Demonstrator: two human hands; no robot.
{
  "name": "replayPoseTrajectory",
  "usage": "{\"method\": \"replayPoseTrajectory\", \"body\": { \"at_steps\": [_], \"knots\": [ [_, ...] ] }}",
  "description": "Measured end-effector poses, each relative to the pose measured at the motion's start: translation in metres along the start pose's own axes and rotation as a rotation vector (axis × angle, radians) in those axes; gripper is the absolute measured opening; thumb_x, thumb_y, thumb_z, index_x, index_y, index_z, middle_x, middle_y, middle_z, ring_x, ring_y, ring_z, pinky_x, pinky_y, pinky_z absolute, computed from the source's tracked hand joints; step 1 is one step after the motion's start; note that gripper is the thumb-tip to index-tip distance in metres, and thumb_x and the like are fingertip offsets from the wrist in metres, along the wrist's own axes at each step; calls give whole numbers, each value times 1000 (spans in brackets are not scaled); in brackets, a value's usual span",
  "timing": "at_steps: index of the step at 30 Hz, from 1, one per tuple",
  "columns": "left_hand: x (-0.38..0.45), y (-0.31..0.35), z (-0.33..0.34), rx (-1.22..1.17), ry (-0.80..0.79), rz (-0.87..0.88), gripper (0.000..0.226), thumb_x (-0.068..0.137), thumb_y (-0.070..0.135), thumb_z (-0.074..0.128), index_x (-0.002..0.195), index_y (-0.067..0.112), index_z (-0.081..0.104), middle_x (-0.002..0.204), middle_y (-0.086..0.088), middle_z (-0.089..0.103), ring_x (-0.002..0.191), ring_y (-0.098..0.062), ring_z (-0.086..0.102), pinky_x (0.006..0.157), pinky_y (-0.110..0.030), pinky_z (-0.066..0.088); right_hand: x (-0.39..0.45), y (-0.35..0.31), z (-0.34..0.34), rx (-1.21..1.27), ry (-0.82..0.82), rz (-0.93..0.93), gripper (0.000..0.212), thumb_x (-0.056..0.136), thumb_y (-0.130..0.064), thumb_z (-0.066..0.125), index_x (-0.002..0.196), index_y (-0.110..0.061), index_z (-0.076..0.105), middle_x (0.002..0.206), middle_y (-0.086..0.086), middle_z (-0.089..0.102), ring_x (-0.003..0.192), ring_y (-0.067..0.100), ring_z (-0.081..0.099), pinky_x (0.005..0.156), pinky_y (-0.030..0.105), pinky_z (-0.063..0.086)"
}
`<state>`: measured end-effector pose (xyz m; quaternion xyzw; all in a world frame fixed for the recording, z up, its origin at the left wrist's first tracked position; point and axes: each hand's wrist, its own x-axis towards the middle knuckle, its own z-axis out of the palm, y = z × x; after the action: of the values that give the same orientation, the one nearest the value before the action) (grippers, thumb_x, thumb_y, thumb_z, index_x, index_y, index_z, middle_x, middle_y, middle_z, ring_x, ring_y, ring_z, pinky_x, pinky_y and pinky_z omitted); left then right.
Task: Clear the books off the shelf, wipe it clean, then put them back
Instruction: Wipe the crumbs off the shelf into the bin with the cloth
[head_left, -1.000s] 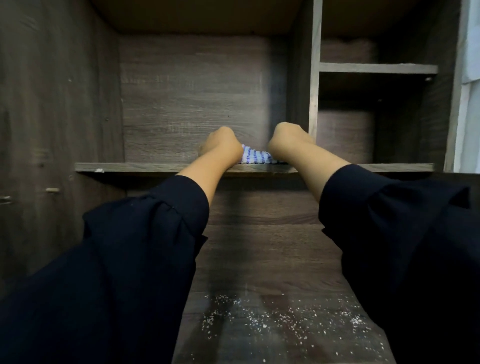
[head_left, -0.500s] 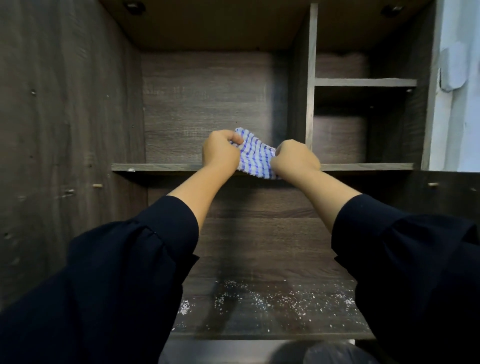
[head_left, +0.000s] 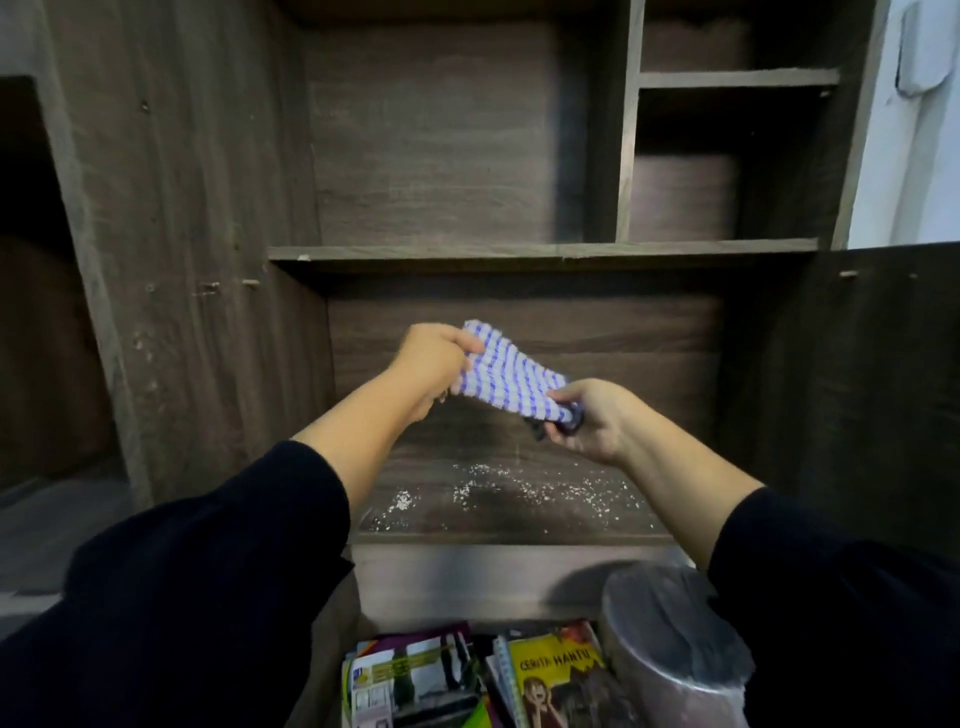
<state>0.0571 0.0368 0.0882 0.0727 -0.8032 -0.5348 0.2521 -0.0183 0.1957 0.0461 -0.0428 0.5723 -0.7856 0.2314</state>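
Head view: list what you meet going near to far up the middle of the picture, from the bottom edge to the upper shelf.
Books on the floor → lower shelf scattered with white crumbs → checked cloth stretched between the left hand and the right hand → upper shelf.

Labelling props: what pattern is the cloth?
White with blue checked stripes; the cloth shows best in the head view.

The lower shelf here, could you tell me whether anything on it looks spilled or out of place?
Yes: white crumbs or grit lie scattered across the front of the lower shelf, so it still looks unwiped. The hands hold the checked cloth in the air above it, clear of the board. I cannot tell what the specks are.
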Motion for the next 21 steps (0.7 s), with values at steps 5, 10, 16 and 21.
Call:
{"method": "replayPoseTrajectory", "body": {
  "at_steps": [5,10,16,21],
  "knots": [
    [-10,-69,14,386,-244,-39,49,69,27,84,109,6,67,117,-17,53,113,-29,56,91,-32,46,23,41,-14,-48,56,-69,21,88,9,46,92,-10,56,79,12,61,57,19,58,39,21,49],
    [-2,-130,45,648,-350,132,84,66,24,84,140,34,45,161,-3,-1,146,-28,11,119,-34,19,54,74,-15,-132,31,-161,37,84,16,47,112,-5,59,90,15,66,72,24,62,71,37,52],
    [29,-179,43,909,-86,385,24,89,22,59,105,10,72,145,-11,39,123,-31,41,106,-34,38,91,96,-18,-55,-54,-168,32,87,13,46,107,-8,60,81,6,71,63,13,67,62,27,54],
    [55,-199,4,980,287,291,24,86,16,61,103,3,72,118,-19,57,104,-37,51,89,-41,46,105,87,-32,-223,-129,-88,25,91,-5,55,110,-21,55,102,-2,68,82,16,63,67,29,50]
  ]
}}
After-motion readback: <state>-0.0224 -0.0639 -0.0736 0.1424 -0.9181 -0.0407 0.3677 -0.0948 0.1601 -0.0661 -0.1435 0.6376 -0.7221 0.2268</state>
